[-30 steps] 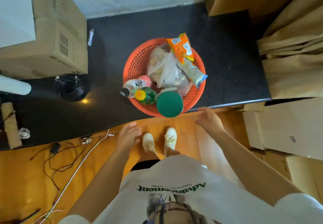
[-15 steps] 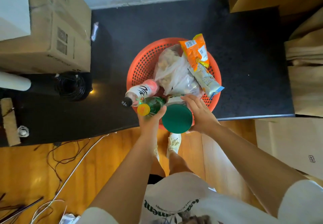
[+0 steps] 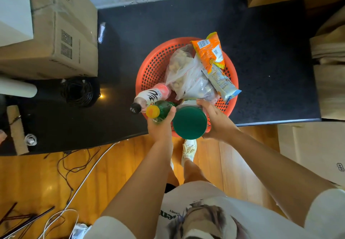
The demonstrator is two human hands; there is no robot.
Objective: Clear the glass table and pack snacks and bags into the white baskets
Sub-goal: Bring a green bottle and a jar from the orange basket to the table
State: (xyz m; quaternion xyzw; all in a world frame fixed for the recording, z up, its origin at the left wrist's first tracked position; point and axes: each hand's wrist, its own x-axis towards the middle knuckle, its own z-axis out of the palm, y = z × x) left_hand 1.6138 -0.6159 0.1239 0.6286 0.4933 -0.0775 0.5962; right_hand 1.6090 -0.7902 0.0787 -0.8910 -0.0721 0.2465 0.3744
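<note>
While I stood at the near edge of the black table (image 3: 261, 33), my left hand (image 3: 161, 127) gripped the green bottle (image 3: 164, 108) just below its yellow cap (image 3: 152, 111), thumb curled up over its right side. My right hand (image 3: 214, 121) held the jar with the green lid (image 3: 190, 122), fingers wrapped round its right and far side. Both sat at the near rim of the orange basket (image 3: 149, 67), which rested on the table and overhung its near edge a little. A pink drink bottle with a black cap (image 3: 149, 97) lay across the basket's left rim, its neck pointing left and touching the green bottle. Farther in, a clear plastic bag of pale snacks (image 3: 186, 74) filled the middle, and an orange snack packet (image 3: 209, 52) leaned over the far right rim with a pale blue packet (image 3: 222, 82) just beneath it, poking out past the right rim. On the left end of the table stood a cardboard box (image 3: 56, 33), a coil of black cable (image 3: 78, 92) near it. Loose wires (image 3: 74, 168) trailed over the wooden floor (image 3: 28, 182) on my left, and more cardboard boxes (image 3: 317, 149) stood to the right
</note>
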